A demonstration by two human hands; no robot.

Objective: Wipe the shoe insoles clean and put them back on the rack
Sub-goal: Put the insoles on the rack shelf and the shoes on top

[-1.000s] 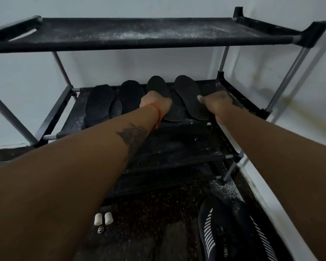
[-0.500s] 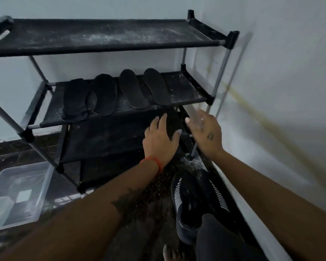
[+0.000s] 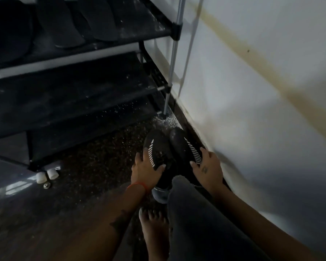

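Several black insoles (image 3: 60, 25) lie side by side on the middle shelf of the black shoe rack (image 3: 174, 29), at the top left and partly cut off by the frame. Below, on the floor by the wall, stands a pair of black shoes with white stripes. My left hand (image 3: 145, 170) grips the left shoe (image 3: 158, 147), thumb across its top and fingers down its left side. My right hand (image 3: 207, 168) holds the right shoe (image 3: 181, 142) from the wall side. My knee hides both heels.
A white wall (image 3: 252, 91) runs close along the right. Two small white caps (image 3: 45, 176) and a metal washer (image 3: 46, 185) lie on the dark floor by the rack's foot. A clear plastic bin (image 3: 0, 178) sits at the left. My bare foot (image 3: 152, 228) is below the shoes.
Both hands let go of the insoles on the shelf, came down past the rack and took hold of the two shoes on the floor. The view tilted down and right.
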